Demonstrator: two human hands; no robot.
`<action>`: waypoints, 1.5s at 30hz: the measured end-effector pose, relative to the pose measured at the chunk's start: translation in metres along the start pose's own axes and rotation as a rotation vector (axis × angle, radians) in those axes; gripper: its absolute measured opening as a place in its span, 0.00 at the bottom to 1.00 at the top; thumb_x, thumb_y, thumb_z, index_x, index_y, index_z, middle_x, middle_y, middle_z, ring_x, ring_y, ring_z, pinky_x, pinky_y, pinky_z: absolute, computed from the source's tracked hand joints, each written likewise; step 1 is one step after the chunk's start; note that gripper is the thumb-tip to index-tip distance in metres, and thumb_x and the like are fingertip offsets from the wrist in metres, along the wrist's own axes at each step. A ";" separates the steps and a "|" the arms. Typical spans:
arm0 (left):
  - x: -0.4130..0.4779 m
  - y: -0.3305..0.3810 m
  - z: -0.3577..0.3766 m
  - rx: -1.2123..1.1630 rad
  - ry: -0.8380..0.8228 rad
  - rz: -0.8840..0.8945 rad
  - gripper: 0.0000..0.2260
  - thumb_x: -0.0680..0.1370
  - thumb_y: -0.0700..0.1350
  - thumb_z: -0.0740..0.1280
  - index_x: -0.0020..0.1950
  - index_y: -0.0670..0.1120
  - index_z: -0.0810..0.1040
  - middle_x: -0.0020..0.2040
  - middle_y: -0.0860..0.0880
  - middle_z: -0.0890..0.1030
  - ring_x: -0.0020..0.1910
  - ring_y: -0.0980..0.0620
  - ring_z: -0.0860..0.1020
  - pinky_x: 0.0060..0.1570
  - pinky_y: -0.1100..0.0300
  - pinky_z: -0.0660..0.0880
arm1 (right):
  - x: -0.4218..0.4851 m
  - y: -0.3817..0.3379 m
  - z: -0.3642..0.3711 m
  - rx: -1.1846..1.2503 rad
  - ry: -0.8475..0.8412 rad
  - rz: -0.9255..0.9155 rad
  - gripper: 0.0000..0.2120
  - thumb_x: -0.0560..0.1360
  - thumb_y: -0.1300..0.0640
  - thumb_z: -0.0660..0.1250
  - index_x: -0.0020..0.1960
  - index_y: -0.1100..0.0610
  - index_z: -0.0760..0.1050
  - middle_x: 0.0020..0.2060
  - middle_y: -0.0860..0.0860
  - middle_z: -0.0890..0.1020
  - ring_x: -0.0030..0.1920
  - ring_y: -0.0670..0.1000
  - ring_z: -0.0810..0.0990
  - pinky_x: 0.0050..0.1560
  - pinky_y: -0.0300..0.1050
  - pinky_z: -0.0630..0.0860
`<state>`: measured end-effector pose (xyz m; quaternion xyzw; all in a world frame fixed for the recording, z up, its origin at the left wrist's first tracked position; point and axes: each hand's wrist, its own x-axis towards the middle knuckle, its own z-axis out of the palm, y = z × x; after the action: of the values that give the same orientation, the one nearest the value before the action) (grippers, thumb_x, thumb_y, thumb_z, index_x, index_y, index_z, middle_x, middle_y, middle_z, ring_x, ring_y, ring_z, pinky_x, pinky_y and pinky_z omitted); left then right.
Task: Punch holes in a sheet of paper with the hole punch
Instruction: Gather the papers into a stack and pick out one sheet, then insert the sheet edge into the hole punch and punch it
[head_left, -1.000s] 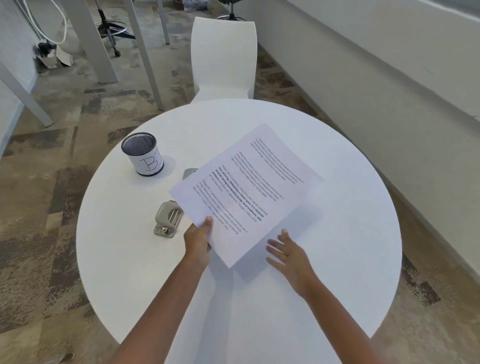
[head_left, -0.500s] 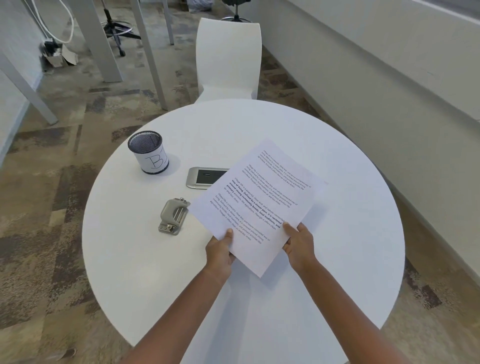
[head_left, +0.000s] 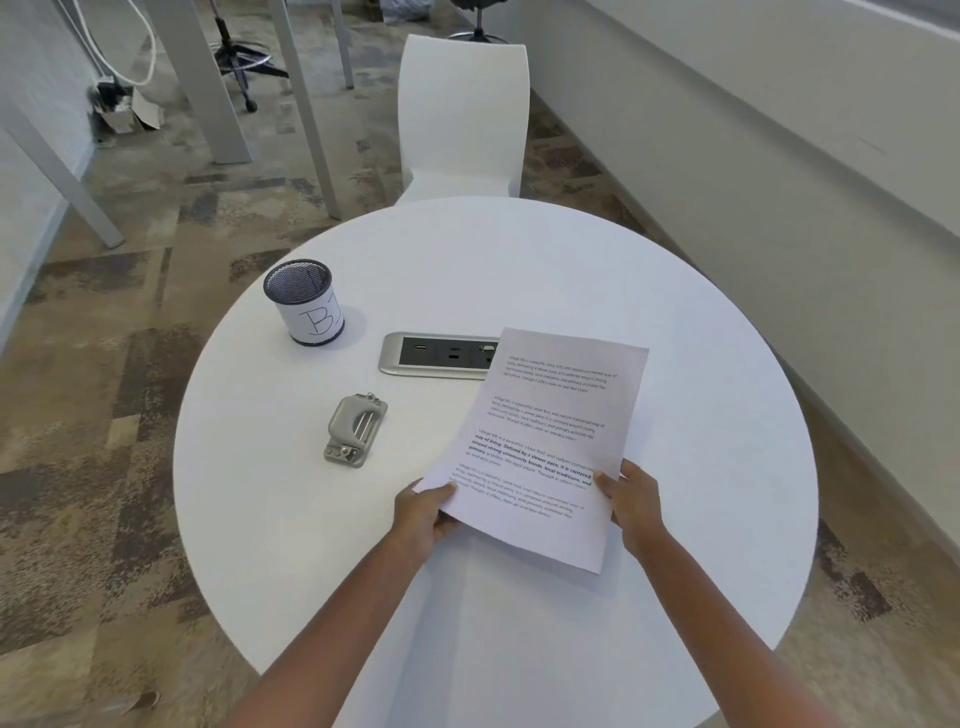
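A printed sheet of paper (head_left: 550, 441) is held above the round white table (head_left: 701, 493), its long side pointing away from me. My left hand (head_left: 423, 512) grips its near left edge and my right hand (head_left: 631, 501) grips its near right edge. The grey metal hole punch (head_left: 356, 428) lies on the table to the left of the sheet, apart from both hands. The far corner of the sheet covers the right end of the power outlet panel.
A black mesh pen cup (head_left: 306, 309) labelled with a handwritten letter stands at the back left of the table. A silver power outlet panel (head_left: 436, 356) is set into the table's middle. A white chair (head_left: 462, 114) stands behind the table; a wall runs along the right.
The sheet has turned clockwise and shifted right, uncovering the hole punch and the outlet panel. My right hand, which was empty, now grips the sheet's right edge.
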<state>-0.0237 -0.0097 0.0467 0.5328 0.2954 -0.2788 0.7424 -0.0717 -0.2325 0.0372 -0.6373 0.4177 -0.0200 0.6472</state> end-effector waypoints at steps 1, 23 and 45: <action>0.001 0.001 -0.003 0.046 -0.021 -0.010 0.15 0.76 0.32 0.62 0.63 0.35 0.71 0.48 0.42 0.77 0.38 0.50 0.75 0.22 0.67 0.77 | 0.001 0.000 -0.002 -0.019 -0.019 0.005 0.10 0.75 0.68 0.61 0.52 0.57 0.75 0.48 0.58 0.80 0.47 0.57 0.78 0.51 0.56 0.76; 0.011 -0.005 -0.001 0.923 0.199 0.306 0.11 0.74 0.34 0.65 0.56 0.36 0.73 0.56 0.38 0.80 0.55 0.41 0.77 0.51 0.56 0.72 | 0.007 0.010 -0.009 -0.137 -0.040 0.041 0.17 0.73 0.63 0.66 0.61 0.62 0.71 0.54 0.60 0.79 0.49 0.58 0.78 0.40 0.43 0.71; 0.050 0.102 -0.050 1.352 0.624 0.531 0.15 0.76 0.43 0.61 0.58 0.34 0.72 0.59 0.33 0.73 0.59 0.35 0.71 0.55 0.44 0.70 | 0.001 0.011 -0.012 -0.073 -0.123 0.128 0.06 0.71 0.67 0.65 0.47 0.66 0.78 0.39 0.59 0.80 0.39 0.57 0.77 0.42 0.48 0.70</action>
<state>0.0771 0.0611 0.0607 0.9747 0.1195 -0.0491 0.1824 -0.0834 -0.2406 0.0296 -0.6324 0.4177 0.0758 0.6480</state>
